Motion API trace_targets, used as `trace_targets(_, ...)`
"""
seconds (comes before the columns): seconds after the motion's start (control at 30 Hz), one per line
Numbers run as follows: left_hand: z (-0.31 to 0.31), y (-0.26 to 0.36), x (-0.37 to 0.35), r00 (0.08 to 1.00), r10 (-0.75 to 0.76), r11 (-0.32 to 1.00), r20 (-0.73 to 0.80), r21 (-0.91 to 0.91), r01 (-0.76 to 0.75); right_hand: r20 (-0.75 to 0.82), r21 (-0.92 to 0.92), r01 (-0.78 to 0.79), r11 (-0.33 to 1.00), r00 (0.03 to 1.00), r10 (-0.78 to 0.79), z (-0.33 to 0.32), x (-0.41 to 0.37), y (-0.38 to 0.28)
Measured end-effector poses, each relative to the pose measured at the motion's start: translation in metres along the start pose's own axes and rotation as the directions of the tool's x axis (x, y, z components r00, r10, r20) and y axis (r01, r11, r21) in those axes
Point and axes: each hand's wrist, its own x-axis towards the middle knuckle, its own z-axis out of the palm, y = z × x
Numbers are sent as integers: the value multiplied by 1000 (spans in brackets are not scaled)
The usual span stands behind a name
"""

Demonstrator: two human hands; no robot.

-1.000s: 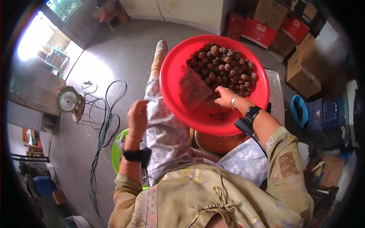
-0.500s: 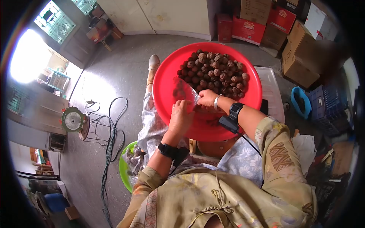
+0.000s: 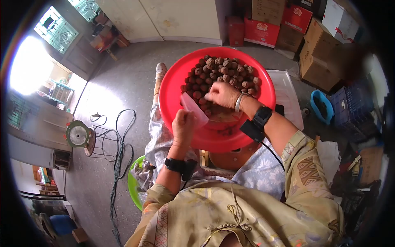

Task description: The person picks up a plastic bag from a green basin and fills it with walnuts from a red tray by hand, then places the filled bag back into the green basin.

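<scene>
A large red basin [image 3: 173,94] stands before me with a heap of walnuts [image 3: 201,78] towards its far side. My left hand [image 3: 183,125] is closed at the near left of the basin, gripping a thin translucent plastic bag [image 3: 193,110]. The bag stands up from the fist and looks pinkish against the red. My right hand [image 3: 225,95], with a bangle at the wrist, is over the near edge of the heap. Its fingers are pinched together, and what lies between them is too small to make out.
A green basin [image 3: 133,187] holding plastic bags sits by my left leg. A pale plastic box [image 3: 290,99] is beside the red basin. Cables [image 3: 119,160] and a round dial scale [image 3: 78,135] are on the left; cartons [image 3: 319,55], a blue basin [image 3: 321,108] and a crate [image 3: 349,107] are on the right.
Both hands were together at the bag. My right hand has come off it and moved up over the walnuts, while my left hand has shifted slightly left and down, still gripping the bag.
</scene>
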Motion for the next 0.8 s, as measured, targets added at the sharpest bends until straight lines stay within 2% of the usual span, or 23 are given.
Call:
trace_targets(0.03,0,2,-1,996,54,989,-69,-131,-62,-197,-298,88,950,969,-151,-10,4,13)
trace_targets(0.07,0,4,-5,991,109,993,-81,-40,-112,-332,-533,72,843,899,-287,-23,6,26)
trace_targets(0.1,1,14,-11,991,107,993,-79,-45,-110,-413,-728,3,686,797,-442,-37,7,41)
trace_targets(0.17,3,28,-25,968,234,923,-90,333,-192,-516,-731,-302,612,831,-207,-66,6,59)
trace_targets(0.2,6,27,-34,969,233,925,-88,327,-192,-595,-676,-414,610,795,-119,-77,6,69)
trace_targets(0.23,8,25,-44,956,290,881,-51,405,-245,-666,-611,-520,596,745,-33,-85,5,78)
trace_targets(0.27,10,24,-52,939,344,826,-9,479,-298,-691,-513,-598,616,713,116,-93,5,85)
trace_targets(0.3,11,29,-57,939,345,826,-7,477,-300,-693,-512,-601,614,711,118,-96,2,90)
trace_targets(0.37,12,39,-65,910,407,742,74,554,-377,-674,-324,-705,631,640,369,-99,-1,96)
trace_targets(0.43,13,40,-63,899,434,736,57,553,-390,-678,-319,-693,647,644,355,-105,-3,109)
trace_targets(0.5,14,43,-61,891,451,726,44,562,-396,-633,-202,-736,647,602,486,-112,2,118)
trace_targets(0.53,13,41,-61,891,452,726,42,563,-395,-625,-193,-722,664,612,485,-114,5,123)
trace_targets(0.6,10,35,-57,870,493,728,2,547,-413,-600,-214,-711,670,637,484,-116,2,124)
trace_targets(0.8,-22,12,-31,890,457,769,-3,504,-393,-471,-268,-714,647,683,559,-113,-19,108)
